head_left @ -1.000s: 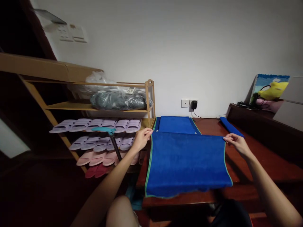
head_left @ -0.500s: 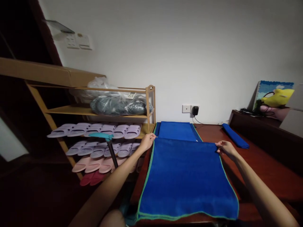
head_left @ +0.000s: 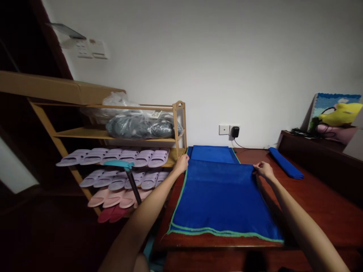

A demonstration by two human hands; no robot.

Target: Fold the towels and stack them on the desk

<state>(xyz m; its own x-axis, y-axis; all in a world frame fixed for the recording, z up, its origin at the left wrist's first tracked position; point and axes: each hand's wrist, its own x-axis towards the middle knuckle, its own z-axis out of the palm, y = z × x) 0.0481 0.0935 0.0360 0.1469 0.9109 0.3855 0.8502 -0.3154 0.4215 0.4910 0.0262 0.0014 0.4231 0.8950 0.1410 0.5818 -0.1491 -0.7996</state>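
Note:
A blue towel (head_left: 221, 196) with green stitched edges spreads over the front of the brown wooden table (head_left: 320, 204). At its far left corner, my left hand (head_left: 182, 164) is closed on the fabric. My right hand (head_left: 264, 170) pinches the far right corner between thumb and fingers. The towel's layered near edge rests close to the table's front edge. Just beyond it, against the wall, lies a folded blue towel (head_left: 212, 153), partly covered by the one I hold. A narrow folded blue cloth (head_left: 286, 164) lies to the right of my right hand.
Left of the table stands a wooden shoe rack (head_left: 179, 124) with rows of slippers (head_left: 138, 158) and a plastic-wrapped bundle (head_left: 141, 124). A teal-topped handle (head_left: 119, 164) rises before it. A black charger (head_left: 235, 132) is plugged into the wall. A yellow plush (head_left: 340, 115) sits at right.
Both hands have drawn the towel away from me. Its near edge has slid back from the table's front edge and now lies on the tabletop.

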